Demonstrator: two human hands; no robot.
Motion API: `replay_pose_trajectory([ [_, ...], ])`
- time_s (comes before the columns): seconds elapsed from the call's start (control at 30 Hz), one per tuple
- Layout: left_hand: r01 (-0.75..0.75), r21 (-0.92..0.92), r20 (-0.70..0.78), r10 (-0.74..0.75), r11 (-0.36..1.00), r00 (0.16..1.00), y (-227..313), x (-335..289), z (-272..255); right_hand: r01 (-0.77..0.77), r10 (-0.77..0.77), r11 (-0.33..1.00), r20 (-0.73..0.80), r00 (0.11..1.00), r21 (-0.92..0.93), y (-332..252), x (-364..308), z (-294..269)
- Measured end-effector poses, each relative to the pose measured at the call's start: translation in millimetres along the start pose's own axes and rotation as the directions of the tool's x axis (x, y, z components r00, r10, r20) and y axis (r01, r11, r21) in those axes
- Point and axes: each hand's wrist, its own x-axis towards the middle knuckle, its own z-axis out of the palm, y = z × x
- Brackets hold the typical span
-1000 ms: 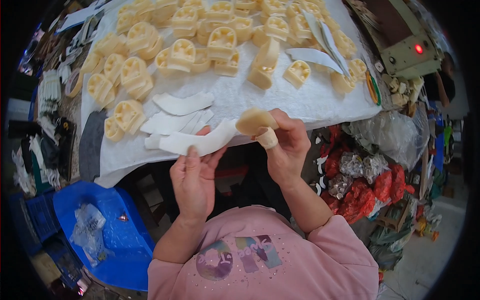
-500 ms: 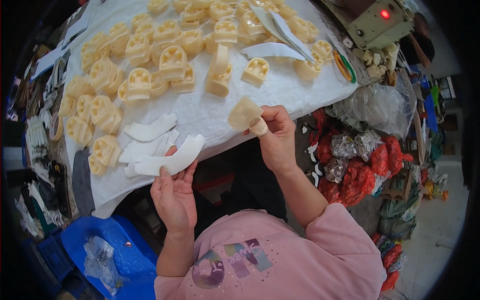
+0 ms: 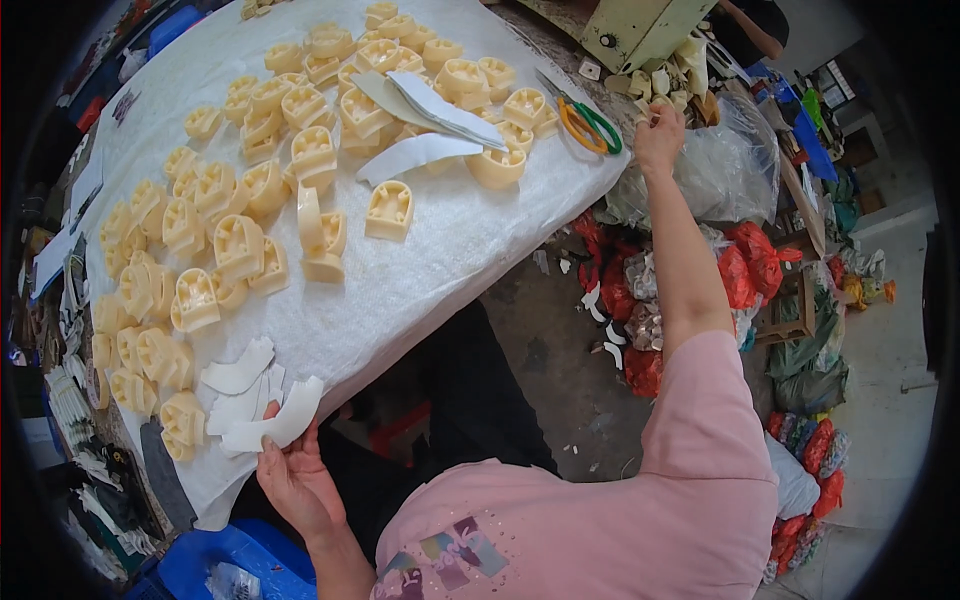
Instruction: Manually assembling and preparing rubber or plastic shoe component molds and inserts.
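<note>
My left hand is closed on a curved white strip, holding it by its lower edge between thumb and fingers at the table's near left. Loose white pieces lie just beyond that strip. My right arm stretches far out to the right, and my right hand is beside a heap of small cream pieces. Its fingers are drawn together; whatever is between them is too small to make out. Many cream moulded heel-shaped blocks with hollows cover the white-sheeted table.
Green-and-orange-handled scissors lie at the table's right corner, near more white strips. A pale green machine stands beyond. Clear plastic and red bags are below my right arm; a blue tub is at lower left.
My right hand has swung from above the table's front edge to the heap at the far right. The thin cream piece it held no longer shows. My left hand keeps the white strip.
</note>
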Motion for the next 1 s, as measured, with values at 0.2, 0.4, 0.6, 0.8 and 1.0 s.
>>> replay_pose_trajectory([
  [0.2,0.037,0.085,0.017,-0.038,0.996,0.999,0,-2,-2,0.142,-0.027,0.963,0.441,0.897,-0.229,41,1,7],
  [0.4,0.03,0.009,0.009,-0.03,1.0,1.0,0,0,-5,-0.17,0.165,0.98,0.058,0.985,0.107,3,-16,-18],
  [0.6,0.025,-0.138,-0.003,-0.026,0.99,1.0,-3,5,-4,0.023,-0.339,0.742,0.345,0.875,0.67,-170,-131,-60],
  [0.8,0.048,-0.17,0.01,-0.047,0.984,0.999,4,6,-3,0.157,-0.777,0.54,0.419,0.469,0.827,-269,-222,-56],
  [1.0,0.086,-0.137,0.006,-0.086,0.987,0.996,5,2,-5,0.252,-0.589,0.761,0.474,0.654,0.598,-284,-247,-18],
])
